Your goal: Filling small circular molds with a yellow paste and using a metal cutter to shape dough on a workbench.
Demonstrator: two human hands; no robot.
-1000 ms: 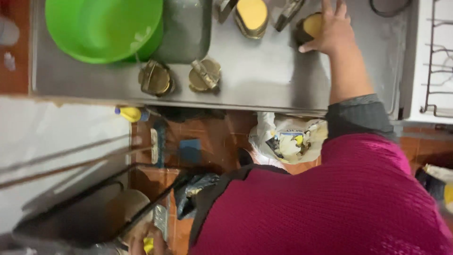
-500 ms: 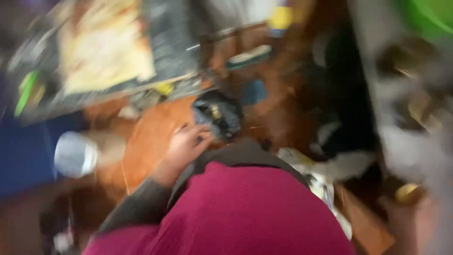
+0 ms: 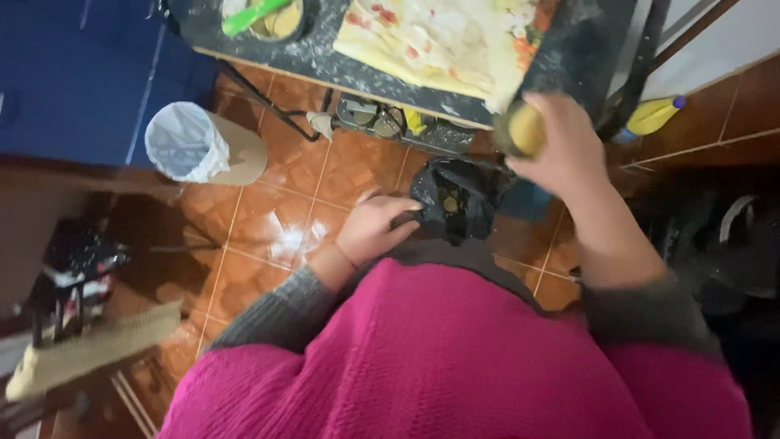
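Right hand [image 3: 561, 150] is raised out in front, arm bent at the elbow, fingers [image 3: 569, 122] wrapped around a small round tin [image 3: 520, 130] with yellow stuff in it, right at the edge of the dark desk [image 3: 406, 81]. Just beyond those fingers is a floral cloth [image 3: 439, 36]. Left hand [image 3: 370, 232] sits low by the waist, fingers curled, and looks like it's gripping the rim of a black bag [image 3: 455, 199], though it's a bit blurry. Half a second ago the view was all smear and the left hand was reaching for that bag; a second ago the right was grabbing the tin off a steel counter.
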